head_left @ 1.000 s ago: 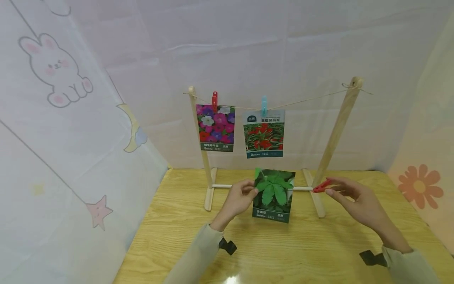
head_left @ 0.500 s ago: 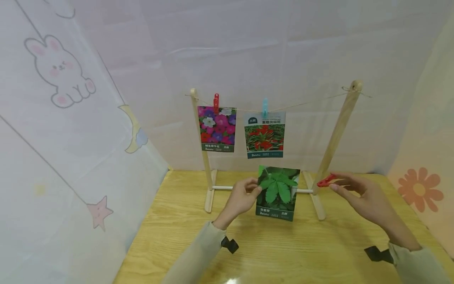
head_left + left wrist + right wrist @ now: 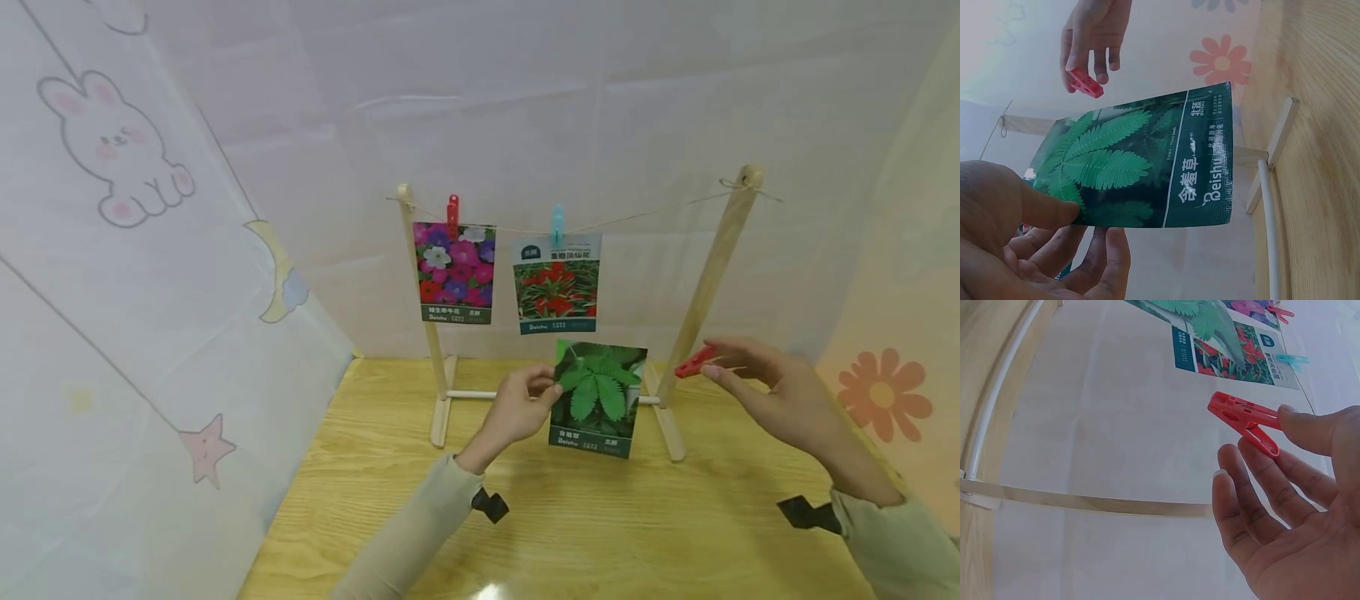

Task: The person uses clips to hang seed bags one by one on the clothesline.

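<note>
My left hand (image 3: 521,406) pinches the left edge of a green seed packet (image 3: 597,398) between thumb and fingers, holding it above the table below the line. In the left wrist view the packet (image 3: 1147,162) shows a fern-like leaf picture. My right hand (image 3: 787,400) pinches a red clothespin (image 3: 695,362) by its handle ends, to the right of the packet. The right wrist view shows this clothespin (image 3: 1244,419) between thumb and fingers, apart from the packet. From the string hang a petunia seed packet (image 3: 455,271) under a red clothespin (image 3: 453,218) and a red-flower packet (image 3: 557,283) under a blue clothespin (image 3: 557,227).
A thin string (image 3: 652,212) runs between two wooden posts, the left post (image 3: 433,350) and the right post (image 3: 712,267). A white rod (image 3: 472,394) joins their feet above the wooden table (image 3: 570,525). Printed cloth (image 3: 637,108) surrounds the table.
My left hand has carried the green packet a little right and up. My right hand has risen slightly with the red clothespin. The hanging packets stay in place.
</note>
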Motion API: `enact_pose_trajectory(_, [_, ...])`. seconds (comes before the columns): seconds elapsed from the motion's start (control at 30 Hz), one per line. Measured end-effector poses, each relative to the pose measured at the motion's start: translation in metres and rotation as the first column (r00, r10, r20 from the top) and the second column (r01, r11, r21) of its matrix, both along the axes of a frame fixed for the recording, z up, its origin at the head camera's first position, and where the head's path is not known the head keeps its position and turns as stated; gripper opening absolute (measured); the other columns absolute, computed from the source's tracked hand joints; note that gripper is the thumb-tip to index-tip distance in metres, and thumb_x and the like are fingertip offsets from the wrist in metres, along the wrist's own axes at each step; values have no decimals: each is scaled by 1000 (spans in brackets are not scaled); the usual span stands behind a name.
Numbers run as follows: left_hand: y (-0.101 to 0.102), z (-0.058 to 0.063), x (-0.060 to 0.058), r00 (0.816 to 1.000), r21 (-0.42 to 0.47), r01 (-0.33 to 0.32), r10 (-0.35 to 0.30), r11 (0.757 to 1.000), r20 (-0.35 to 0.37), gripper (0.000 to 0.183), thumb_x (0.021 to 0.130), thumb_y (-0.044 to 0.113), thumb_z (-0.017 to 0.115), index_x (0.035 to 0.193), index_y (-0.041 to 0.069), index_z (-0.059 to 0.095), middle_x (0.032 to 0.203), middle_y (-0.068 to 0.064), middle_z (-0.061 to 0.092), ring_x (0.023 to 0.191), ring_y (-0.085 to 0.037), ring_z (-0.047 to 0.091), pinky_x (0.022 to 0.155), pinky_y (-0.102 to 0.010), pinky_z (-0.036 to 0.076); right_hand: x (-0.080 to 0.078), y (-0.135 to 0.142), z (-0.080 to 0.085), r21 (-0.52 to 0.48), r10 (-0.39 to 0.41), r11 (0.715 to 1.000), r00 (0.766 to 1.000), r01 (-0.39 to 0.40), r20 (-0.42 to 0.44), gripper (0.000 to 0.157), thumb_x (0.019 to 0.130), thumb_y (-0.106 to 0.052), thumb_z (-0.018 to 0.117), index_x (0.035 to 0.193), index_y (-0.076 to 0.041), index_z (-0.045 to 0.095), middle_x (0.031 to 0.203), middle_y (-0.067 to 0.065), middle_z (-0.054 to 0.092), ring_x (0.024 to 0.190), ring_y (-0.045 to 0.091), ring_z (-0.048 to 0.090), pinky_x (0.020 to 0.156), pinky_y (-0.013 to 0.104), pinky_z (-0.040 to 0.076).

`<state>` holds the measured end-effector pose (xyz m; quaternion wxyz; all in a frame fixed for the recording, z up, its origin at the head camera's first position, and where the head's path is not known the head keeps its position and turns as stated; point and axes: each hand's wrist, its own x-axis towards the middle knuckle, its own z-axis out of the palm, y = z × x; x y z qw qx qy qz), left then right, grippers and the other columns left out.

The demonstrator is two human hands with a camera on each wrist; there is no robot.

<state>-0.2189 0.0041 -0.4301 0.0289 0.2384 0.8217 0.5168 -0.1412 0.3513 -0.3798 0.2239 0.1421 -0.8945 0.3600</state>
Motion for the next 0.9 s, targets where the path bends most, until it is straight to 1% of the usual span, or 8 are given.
enact_pose_trajectory(0.07, [0, 2, 0, 1000, -3, 6, -6, 1000, -6, 33, 109, 19, 64, 139, 5, 68, 125, -14, 77, 115, -32, 73, 99, -47, 60, -1, 0, 3, 3, 6, 1000, 1000, -6, -3, 44, 99, -5, 75, 142, -10, 68, 109, -33, 66, 93, -15, 63, 76, 5, 49])
enact_pose_trajectory(0.17, [1, 4, -2, 1000, 2, 13, -13, 1000, -7, 33, 108, 17, 64, 139, 3, 68, 124, -14, 78, 115, -32, 73, 98, -46, 60, -3, 1, 6, 20, 36, 999, 999, -36, -28, 45, 99, -2, 75, 143, -8, 66, 112, -33, 66, 95, -16, 62, 76, 5, 50])
enact_pose_trajectory(0.23, [1, 5, -3, 1000, 4, 14, -14, 1000, -6, 34, 108, 16, 64, 139, 3, 67, 124, -14, 78, 114, -32, 74, 97, -46, 61, -4, 2, 8, 21, 43, 999, 998, -42, -39, 45, 99, -1, 74, 143, -8, 66, 113, -34, 65, 95, -16, 62, 76, 5, 50])
enact_pose_trajectory(0.33, [2, 7, -5, 1000, 3, 12, -12, 1000, -7, 34, 108, 16, 64, 140, 3, 67, 124, -14, 78, 114, -30, 74, 97, -43, 61, -6, 3, 11, 18, 37, 999, 999, -36, -35, 45, 100, -2, 74, 144, -9, 66, 113, -36, 65, 95, -17, 61, 73, 7, 50])
enact_pose_trajectory(0.47, [3, 10, -7, 1000, -7, 5, -5, 1000, -11, 35, 108, 18, 64, 140, 4, 67, 125, -13, 77, 113, -27, 74, 96, -40, 61, -6, 3, 14, 2, 40, 999, 999, -40, -29, 45, 101, -3, 72, 145, -7, 65, 118, -37, 63, 96, -19, 61, 68, 10, 52])
enact_pose_trajectory(0.57, [5, 13, -8, 1000, -10, 8, -8, 1000, -15, 36, 109, 18, 64, 141, 4, 66, 126, -13, 77, 113, -27, 74, 97, -41, 61, -5, 2, 16, -16, 47, 999, 998, -47, -29, 45, 101, -2, 72, 145, -6, 65, 123, -36, 62, 97, -19, 61, 68, 10, 52])
enact_pose_trajectory(0.73, [7, 17, -10, 1000, 4, 15, -14, 1000, -27, 35, 108, 17, 64, 140, 2, 66, 126, -14, 77, 113, -28, 74, 98, -41, 61, -5, 2, 21, -36, 40, 998, 999, -41, -20, 43, 101, -3, 72, 144, -6, 66, 122, -36, 63, 99, -19, 61, 69, 9, 52])
enact_pose_trajectory(0.9, [11, 21, -12, 999, 19, 13, -12, 1000, -38, 35, 108, 14, 64, 139, 0, 67, 126, -16, 77, 113, -30, 74, 97, -42, 61, -7, 0, 27, -38, 24, 999, 998, -26, -55, 42, 100, 0, 72, 141, -5, 68, 116, -34, 65, 96, -17, 62, 77, 4, 49])
